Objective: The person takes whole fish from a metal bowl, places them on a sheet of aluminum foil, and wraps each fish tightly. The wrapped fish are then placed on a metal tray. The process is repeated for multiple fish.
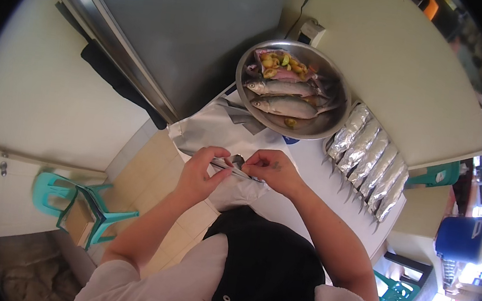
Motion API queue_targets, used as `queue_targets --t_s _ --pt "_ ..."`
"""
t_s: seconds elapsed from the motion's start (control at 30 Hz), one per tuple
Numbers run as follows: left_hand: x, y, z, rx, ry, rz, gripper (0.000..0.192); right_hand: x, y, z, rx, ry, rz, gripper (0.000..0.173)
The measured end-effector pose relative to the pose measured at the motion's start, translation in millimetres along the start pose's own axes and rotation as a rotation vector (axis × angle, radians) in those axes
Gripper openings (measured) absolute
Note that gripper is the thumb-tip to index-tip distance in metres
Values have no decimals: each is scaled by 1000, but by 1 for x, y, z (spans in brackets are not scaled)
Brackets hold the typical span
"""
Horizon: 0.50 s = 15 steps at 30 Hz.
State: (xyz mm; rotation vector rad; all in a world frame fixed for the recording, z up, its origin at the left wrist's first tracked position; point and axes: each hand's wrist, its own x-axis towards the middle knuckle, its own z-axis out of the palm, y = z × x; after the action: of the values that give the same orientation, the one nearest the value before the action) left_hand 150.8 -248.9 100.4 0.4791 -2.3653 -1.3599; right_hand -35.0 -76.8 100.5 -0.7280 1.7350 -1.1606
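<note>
My left hand (201, 175) pinches an edge of aluminium foil (208, 127) between thumb and fingers. Opposite it, my right hand (275, 171) has its fingertips closed on the same foil, just short of the left. Between the two lies a small dark, shiny form (237, 160), partly covered by foil and fingers; I cannot tell what it is. Beyond my hands stands a stainless steel basin (333, 116). Two whole silvery fish (284, 105) lie in it, beside cut yellow-green citrus fruits (286, 63) on a plastic bag.
On the right of the white table (309, 171), several foil-wrapped fish (368, 157) lie side by side, tails sticking out. A grey refrigerator door (183, 25) rises behind the table's left side. A turquoise plastic chair (49, 194) holds a cardboard piece (77, 219). A blue cooler (461, 237) stands far right.
</note>
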Motion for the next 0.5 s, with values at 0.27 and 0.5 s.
queue_targets --t_s 0.27,0.5 --pt "2 -21 3 -110 7 -23 33 3 7 7 66 0 -61 19" --pt "7 -28 1 44 64 158 34 3 -6 12 -225 10 -152 24"
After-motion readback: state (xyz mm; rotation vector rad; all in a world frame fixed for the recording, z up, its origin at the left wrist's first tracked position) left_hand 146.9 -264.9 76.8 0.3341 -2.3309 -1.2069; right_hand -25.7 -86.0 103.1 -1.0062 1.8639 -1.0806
